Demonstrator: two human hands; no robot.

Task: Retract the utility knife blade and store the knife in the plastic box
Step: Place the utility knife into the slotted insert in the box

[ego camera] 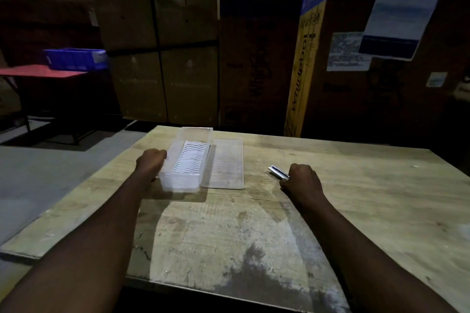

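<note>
Head: lid (227, 162) lies between plastic box (187, 160) and utility knife (278, 172).

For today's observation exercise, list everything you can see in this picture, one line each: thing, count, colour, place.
plastic box: one, clear with a white wavy insert, open, left of centre on the table
lid: one, clear, flat on the table against the box's right side
utility knife: one, silvery, on the table under the right hand; blade state cannot be told
table: one, pale worn wood, foreground
cardboard cartons: several, brown, stacked behind the table
crate: one, blue, on a red surface at far left
posters: two or more, blue-white, right wall
hands: left hand at the box's left side; right hand closed on the knife
</note>
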